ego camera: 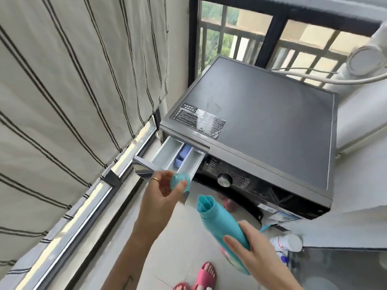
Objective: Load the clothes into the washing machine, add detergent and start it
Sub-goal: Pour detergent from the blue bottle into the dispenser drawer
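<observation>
Teal detergent bottle [224,231], uncapped, gripped by right hand [251,250]; left hand [162,193] clasps its cap [179,183].

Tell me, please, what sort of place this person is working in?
Probably a home balcony used for laundry: a front-loading washing machine stands by a railed window, with a striped curtain alongside and a detergent bottle in hand.

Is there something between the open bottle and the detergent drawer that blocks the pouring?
Nothing visible blocks it. The detergent drawer is pulled out, compartments uncovered. The left hand holds the cap just before it; the right hand holds the bottle.
</observation>
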Action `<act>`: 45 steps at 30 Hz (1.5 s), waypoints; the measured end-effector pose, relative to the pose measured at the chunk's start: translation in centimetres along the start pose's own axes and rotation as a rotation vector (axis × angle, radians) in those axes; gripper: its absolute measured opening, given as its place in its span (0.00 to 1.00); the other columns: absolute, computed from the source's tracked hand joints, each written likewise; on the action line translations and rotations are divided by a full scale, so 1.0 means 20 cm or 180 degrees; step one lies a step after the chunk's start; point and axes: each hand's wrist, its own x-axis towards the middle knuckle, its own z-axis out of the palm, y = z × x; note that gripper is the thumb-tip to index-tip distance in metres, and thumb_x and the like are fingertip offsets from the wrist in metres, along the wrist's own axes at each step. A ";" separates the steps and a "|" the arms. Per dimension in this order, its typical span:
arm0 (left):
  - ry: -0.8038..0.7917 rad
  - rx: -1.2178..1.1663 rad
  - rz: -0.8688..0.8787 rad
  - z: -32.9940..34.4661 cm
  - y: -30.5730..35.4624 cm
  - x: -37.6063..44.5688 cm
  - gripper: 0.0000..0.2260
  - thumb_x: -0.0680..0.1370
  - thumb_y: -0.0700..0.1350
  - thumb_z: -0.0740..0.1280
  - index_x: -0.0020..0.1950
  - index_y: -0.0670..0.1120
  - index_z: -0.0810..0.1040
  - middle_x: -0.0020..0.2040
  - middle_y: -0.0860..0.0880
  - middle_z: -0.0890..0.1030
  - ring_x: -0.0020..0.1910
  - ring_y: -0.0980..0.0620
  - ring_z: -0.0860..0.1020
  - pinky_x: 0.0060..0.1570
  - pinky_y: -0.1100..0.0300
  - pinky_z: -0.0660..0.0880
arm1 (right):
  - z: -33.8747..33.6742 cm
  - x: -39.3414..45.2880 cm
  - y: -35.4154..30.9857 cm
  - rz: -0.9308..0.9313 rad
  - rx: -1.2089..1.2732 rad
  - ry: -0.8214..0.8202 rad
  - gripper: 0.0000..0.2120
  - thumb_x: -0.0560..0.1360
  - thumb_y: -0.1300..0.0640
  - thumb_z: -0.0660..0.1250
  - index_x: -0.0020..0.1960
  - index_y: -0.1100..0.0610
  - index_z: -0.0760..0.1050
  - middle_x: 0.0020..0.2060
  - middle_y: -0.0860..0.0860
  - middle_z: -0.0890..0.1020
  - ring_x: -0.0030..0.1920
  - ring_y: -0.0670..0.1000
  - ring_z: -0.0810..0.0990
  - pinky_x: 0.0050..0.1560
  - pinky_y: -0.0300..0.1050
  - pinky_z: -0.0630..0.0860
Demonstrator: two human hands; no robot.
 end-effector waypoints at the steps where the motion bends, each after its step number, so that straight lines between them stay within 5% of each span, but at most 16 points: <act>1: 0.0176 -0.0238 -0.0162 -0.01 -0.02 0.01 0.08 0.73 0.45 0.71 0.50 0.50 0.76 0.43 0.50 0.81 0.35 0.61 0.78 0.36 0.65 0.77 | -0.02 0.04 0.00 -0.0015 -0.0046 -0.0016 0.09 0.73 0.47 0.68 0.42 0.52 0.72 0.31 0.52 0.76 0.29 0.41 0.73 0.32 0.34 0.68; 6: 0.0430 -0.0853 -0.0771 -0.07 -0.13 0.01 0.07 0.74 0.38 0.67 0.51 0.45 0.77 0.48 0.44 0.81 0.38 0.55 0.80 0.41 0.62 0.77 | -0.05 0.24 -0.03 -0.0011 -0.0498 0.0079 0.12 0.73 0.44 0.65 0.38 0.51 0.71 0.32 0.51 0.78 0.30 0.45 0.73 0.32 0.38 0.68; 14: 0.0452 -0.1041 -0.1159 -0.16 -0.25 0.07 0.08 0.73 0.39 0.69 0.51 0.48 0.78 0.49 0.47 0.83 0.45 0.52 0.80 0.44 0.59 0.74 | -0.02 0.54 -0.13 0.0409 -0.0940 -0.0016 0.14 0.73 0.42 0.63 0.36 0.52 0.71 0.33 0.47 0.78 0.30 0.45 0.74 0.30 0.37 0.69; 19: 0.0261 -0.0984 -0.1202 -0.19 -0.31 0.14 0.14 0.66 0.46 0.73 0.51 0.50 0.79 0.48 0.48 0.85 0.44 0.54 0.82 0.44 0.59 0.75 | 0.02 0.65 -0.15 0.0580 -0.1206 -0.0082 0.16 0.73 0.42 0.63 0.36 0.53 0.71 0.33 0.48 0.77 0.32 0.47 0.74 0.32 0.41 0.70; 28: 0.0111 -0.0938 -0.1209 -0.21 -0.33 0.21 0.11 0.66 0.47 0.71 0.48 0.53 0.80 0.47 0.49 0.85 0.42 0.55 0.81 0.44 0.58 0.74 | 0.04 0.74 -0.22 0.0809 -0.1439 -0.0131 0.16 0.72 0.43 0.63 0.34 0.53 0.69 0.32 0.49 0.76 0.32 0.49 0.74 0.31 0.42 0.68; 36: 0.0098 -0.0881 -0.1187 -0.21 -0.33 0.23 0.08 0.73 0.38 0.69 0.50 0.49 0.79 0.48 0.47 0.84 0.41 0.57 0.81 0.44 0.59 0.75 | 0.06 0.77 -0.30 0.0926 -0.1661 -0.0168 0.17 0.72 0.44 0.63 0.42 0.59 0.75 0.40 0.54 0.80 0.40 0.56 0.80 0.39 0.48 0.74; 45: 0.0009 -0.0876 -0.1194 -0.18 -0.30 0.25 0.08 0.74 0.37 0.68 0.50 0.46 0.78 0.49 0.45 0.83 0.38 0.59 0.80 0.44 0.59 0.75 | 0.07 0.80 -0.32 0.0966 -0.1810 -0.0189 0.17 0.73 0.44 0.63 0.44 0.59 0.74 0.44 0.54 0.79 0.44 0.57 0.79 0.40 0.46 0.71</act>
